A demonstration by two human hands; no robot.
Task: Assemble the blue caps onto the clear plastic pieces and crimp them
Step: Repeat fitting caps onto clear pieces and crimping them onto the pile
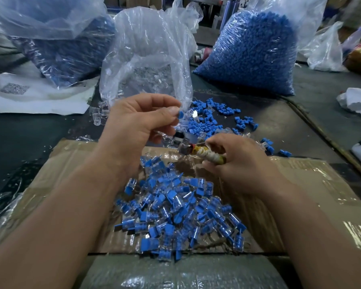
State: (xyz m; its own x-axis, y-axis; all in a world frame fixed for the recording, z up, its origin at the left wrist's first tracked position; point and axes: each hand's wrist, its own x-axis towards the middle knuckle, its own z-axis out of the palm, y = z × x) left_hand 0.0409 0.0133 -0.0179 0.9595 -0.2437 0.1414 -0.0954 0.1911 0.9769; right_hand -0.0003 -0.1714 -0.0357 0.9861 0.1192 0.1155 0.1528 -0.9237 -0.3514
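Observation:
My left hand (pixel 138 124) pinches a blue cap fitted to a clear plastic piece (pixel 186 114) between thumb and fingers, held above the table. My right hand (pixel 236 161) grips a crimping tool (pixel 204 154) whose handle is wrapped in pale cord; its metal head points left, just below the held piece. A heap of assembled blue-and-clear pieces (pixel 175 213) lies on the cardboard (pixel 300 184) in front of me. Loose blue caps (pixel 213 115) are scattered beyond my hands.
A bag of clear pieces (pixel 148 59) stands open behind my hands. A full bag of blue caps (pixel 252 53) sits at the back right, another bag (pixel 56 42) at the back left. Loose clear pieces (pixel 99 113) lie left of the open bag.

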